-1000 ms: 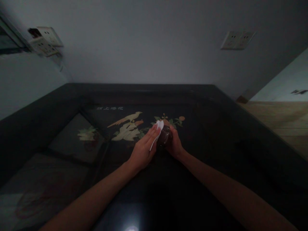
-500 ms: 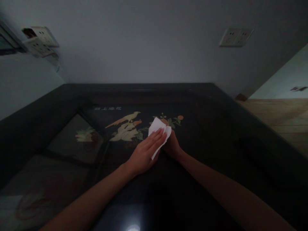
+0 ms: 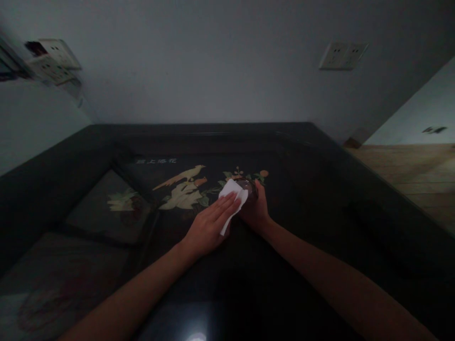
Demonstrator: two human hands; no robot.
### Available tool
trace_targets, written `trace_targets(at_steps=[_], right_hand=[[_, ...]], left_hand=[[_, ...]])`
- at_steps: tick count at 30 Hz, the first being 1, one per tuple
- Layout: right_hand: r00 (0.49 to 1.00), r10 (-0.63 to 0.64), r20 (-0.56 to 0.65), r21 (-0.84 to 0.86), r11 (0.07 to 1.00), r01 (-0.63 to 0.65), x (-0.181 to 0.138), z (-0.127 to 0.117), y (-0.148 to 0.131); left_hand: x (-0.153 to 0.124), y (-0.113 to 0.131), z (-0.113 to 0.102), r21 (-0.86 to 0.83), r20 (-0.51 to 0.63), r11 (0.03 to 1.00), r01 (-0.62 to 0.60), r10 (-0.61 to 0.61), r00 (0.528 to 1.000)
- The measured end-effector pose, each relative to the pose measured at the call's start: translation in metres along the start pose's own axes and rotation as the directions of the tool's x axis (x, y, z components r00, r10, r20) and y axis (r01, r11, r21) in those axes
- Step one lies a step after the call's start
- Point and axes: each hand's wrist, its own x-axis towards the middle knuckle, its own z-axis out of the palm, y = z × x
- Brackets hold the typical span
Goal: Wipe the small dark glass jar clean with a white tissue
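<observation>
A folded white tissue is pinched under the fingers of my left hand, which presses it against the near left side of a small glass. The glass looks dark and see-through, with a round rim tipped toward me. My right hand wraps around its right side, thumb upright along the edge. The lower part of the glass is hidden behind the tissue and the fingers. Both hands are above a dark, glossy tabletop with an inlaid bird-and-flower picture.
The table's back edge meets a pale wall. Sockets are on the wall at right, with more sockets at upper left. A long dark object lies on the table's right side. Wooden floor shows beyond.
The round rim of the glass has come into view between my hands, and my right thumb now shows beside it. The tissue has shifted slightly left and down. The view has moved a little.
</observation>
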Motion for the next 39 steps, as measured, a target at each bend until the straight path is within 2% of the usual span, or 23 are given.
trace_targets(at_steps=[5,15,19,23,26,34,39], right_hand=[[1.0,-0.011,0.004,-0.051,0.999,0.011,0.001,0.002,0.005],[0.998,-0.048,0.034,-0.181,0.982,0.053,-0.005,0.005,0.013],[0.997,-0.065,0.038,-0.146,0.987,0.07,-0.007,0.009,0.011],[0.999,-0.015,0.031,-0.108,0.994,0.018,-0.007,0.008,0.007],[1.0,-0.024,0.011,-0.073,0.997,0.025,-0.005,0.005,0.006],[0.998,-0.016,-0.064,-0.019,1.0,0.014,0.0,-0.002,0.002],[1.0,-0.014,-0.017,-0.095,0.995,0.012,-0.001,-0.002,0.003]], left_hand=[[0.001,-0.004,0.002,0.006,-0.007,0.996,0.09,-0.09,0.996],[0.002,-0.011,0.003,-0.087,-0.054,0.988,0.125,-0.13,0.99],[0.002,-0.01,0.003,-0.1,-0.06,0.986,0.132,-0.139,0.988],[0.002,-0.008,0.0,-0.081,-0.046,0.983,0.163,-0.167,0.985],[0.002,-0.007,-0.001,-0.062,-0.032,0.984,0.169,-0.171,0.985],[0.0,-0.007,-0.002,-0.07,-0.12,0.997,0.02,-0.029,0.992],[0.002,0.0,-0.004,-0.118,-0.099,0.992,-0.048,0.036,0.994]])
